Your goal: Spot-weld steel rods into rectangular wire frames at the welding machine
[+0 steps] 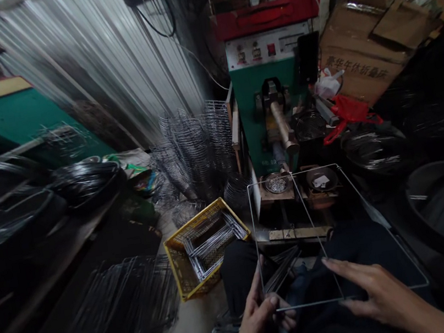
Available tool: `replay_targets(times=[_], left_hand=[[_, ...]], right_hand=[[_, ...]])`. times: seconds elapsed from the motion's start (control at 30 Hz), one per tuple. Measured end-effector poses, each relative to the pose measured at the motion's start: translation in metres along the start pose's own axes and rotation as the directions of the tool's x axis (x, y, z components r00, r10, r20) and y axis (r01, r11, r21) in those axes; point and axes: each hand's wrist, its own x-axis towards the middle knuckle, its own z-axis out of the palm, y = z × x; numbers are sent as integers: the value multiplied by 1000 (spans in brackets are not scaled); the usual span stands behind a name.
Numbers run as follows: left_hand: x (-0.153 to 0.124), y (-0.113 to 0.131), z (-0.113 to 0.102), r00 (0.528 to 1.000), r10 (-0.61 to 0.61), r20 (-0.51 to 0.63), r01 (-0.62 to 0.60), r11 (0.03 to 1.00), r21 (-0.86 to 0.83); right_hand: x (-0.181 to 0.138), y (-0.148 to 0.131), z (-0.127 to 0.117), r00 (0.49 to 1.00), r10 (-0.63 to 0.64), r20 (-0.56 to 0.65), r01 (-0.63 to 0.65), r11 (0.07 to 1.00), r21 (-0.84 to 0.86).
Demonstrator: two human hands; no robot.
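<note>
A thin rectangular wire frame [253, 223] is held above my lap. My left hand [260, 308] grips its lower left corner, index finger stretched along the left side and thumb near the bottom wire. A straight cross wire [310, 220] slants over the frame from the top edge to the bottom edge. My right hand [373, 284] holds this wire's lower end between thumb and fingers, close to the bottom edge. The frame's far edge reaches the tip of a green spot-welding machine [248, 112]; whether the wire touches the electrode is unclear.
A yellow crate [175, 276] with wire pieces stands on the floor at left. Behind it are stacked wire baskets [189, 143]. A small dish of metal bits [276, 183] and a dark pan [327, 173] sit below the machine. Cardboard boxes [365, 64] lean at right.
</note>
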Motion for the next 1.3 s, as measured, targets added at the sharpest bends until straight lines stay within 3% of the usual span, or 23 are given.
replay_targets(times=[0.2,0.63,1.07,1.3], left_hand=[[4,-9,-1,998,39,-38,-42,997,-58],[9,-2,0,999,47,5,-47,997,-54],[1,17,23,996,-30,-86,33,999,38],[1,19,28,997,12,-73,-10,999,31]], right_hand=[[1,4,0,1000,-31,-7,31,999,9],[7,9,-5,999,-41,-16,41,999,-4],[6,-4,-14,998,-27,-52,29,999,35],[7,-4,-14,998,-11,-57,13,999,41]])
